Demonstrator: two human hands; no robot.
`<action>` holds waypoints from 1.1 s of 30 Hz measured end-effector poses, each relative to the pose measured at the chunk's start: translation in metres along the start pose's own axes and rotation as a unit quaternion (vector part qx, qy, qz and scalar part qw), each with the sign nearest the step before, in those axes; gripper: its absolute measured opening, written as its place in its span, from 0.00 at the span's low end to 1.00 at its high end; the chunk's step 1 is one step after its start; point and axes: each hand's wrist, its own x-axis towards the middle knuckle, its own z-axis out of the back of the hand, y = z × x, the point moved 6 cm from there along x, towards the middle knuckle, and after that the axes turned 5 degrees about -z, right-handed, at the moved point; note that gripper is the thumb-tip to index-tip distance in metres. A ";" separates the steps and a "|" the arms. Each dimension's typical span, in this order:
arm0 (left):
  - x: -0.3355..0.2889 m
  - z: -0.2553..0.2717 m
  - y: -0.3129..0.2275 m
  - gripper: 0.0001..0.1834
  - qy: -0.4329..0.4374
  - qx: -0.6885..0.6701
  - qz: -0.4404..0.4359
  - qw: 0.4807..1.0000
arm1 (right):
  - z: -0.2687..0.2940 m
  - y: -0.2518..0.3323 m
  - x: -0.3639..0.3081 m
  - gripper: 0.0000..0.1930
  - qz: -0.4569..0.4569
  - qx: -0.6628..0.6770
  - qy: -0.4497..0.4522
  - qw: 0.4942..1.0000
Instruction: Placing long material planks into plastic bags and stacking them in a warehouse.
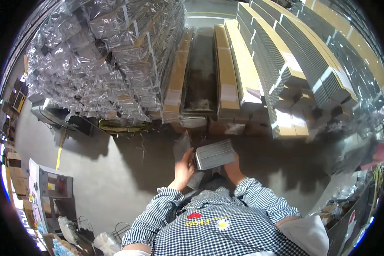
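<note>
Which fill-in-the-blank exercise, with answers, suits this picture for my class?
The grey rectangular stack of thin sheets has the left hand at its left side, the right hand at its ____.
The white flower on the black-and-white checked cloth apron has a ____ centre.
The tall pile wrapped in clear plastic stands to the ____ of the long brown-topped stacks.
Missing words: right; yellow; left.

The person wears a dark-and-white checked apron (234,240) whose chest bears a red patch (194,216), yellow lettering (200,222) and a white daisy (222,224) with a yellow centre. The left sleeve cover (151,215) and right sleeve cover (266,200) carry a similar small pattern, puckered at the ends. White cloth (307,234) shows above the right one. The left hand (183,174) and right hand (234,170) are bare.
</note>
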 end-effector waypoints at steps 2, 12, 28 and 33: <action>0.002 0.012 -0.014 0.28 -0.028 -0.027 -0.054 0.998 | -0.016 -0.031 0.002 0.04 -0.150 0.179 0.006 0.972; -0.004 0.063 -0.037 0.15 0.070 0.046 -0.088 0.993 | -0.034 0.022 0.002 0.16 -0.043 0.283 -0.031 0.958; 0.095 0.126 -0.012 0.25 -0.117 -0.434 0.153 0.880 | -0.149 -0.147 0.051 0.40 -0.190 0.093 0.204 0.956; 0.055 0.072 0.196 0.24 -0.168 -0.389 0.280 0.861 | -0.144 -0.028 0.304 0.28 0.000 0.259 -0.008 0.966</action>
